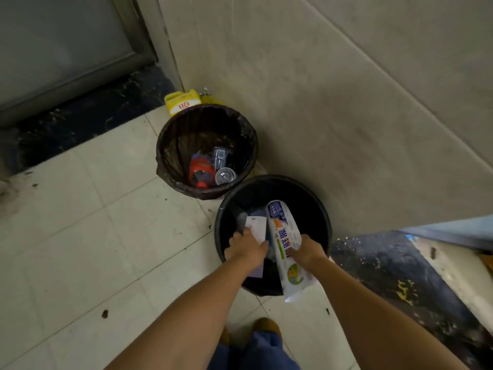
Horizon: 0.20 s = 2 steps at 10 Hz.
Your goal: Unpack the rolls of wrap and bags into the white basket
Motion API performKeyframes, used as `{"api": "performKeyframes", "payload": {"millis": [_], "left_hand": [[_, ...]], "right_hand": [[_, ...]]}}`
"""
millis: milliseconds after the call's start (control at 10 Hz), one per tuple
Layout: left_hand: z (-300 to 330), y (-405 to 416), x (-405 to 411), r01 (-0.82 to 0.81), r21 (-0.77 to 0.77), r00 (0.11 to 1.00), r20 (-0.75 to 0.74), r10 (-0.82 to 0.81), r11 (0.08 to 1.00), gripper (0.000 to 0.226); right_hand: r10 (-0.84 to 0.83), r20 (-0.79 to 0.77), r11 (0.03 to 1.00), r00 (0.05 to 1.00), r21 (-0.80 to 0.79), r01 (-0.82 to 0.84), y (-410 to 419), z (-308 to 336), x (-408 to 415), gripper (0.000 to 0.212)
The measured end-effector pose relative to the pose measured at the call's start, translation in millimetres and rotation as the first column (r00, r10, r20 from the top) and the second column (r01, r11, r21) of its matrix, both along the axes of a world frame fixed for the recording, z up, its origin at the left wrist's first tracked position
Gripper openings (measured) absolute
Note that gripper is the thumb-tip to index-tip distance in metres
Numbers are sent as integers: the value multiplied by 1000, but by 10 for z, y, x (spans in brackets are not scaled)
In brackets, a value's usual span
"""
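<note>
Both my hands reach over a black round bin [317,209] on the floor next to the wall. My right hand [306,251] grips a long white printed wrapper [285,236] with blue characters and a green picture; it slants across the bin's mouth. My left hand [246,248] pinches a small white paper slip [257,228] and some thin packaging over the bin. The white basket is not in view.
A second bin [165,145] lined with a dark bag stands farther along the wall, holding a red package and clear plastic cups. A yellow box [181,102] sits behind it. A dark threshold [88,113] and door lie at left; a dark sill [394,273] at right.
</note>
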<state>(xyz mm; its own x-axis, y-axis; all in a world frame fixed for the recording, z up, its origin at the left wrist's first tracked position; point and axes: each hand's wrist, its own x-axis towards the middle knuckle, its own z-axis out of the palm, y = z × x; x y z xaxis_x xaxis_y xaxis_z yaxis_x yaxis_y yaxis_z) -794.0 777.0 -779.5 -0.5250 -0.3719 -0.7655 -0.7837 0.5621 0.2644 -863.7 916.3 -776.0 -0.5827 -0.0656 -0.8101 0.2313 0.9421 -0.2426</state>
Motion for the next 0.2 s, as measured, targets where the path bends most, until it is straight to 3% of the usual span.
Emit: {"api": "performKeyframes", "payload": {"millis": [200], "left_hand": [[855, -231, 99, -70, 19, 997, -31, 70, 997, 60]], "right_hand": [[16, -29, 1000, 999, 6, -16, 93, 825, -131, 68]]}}
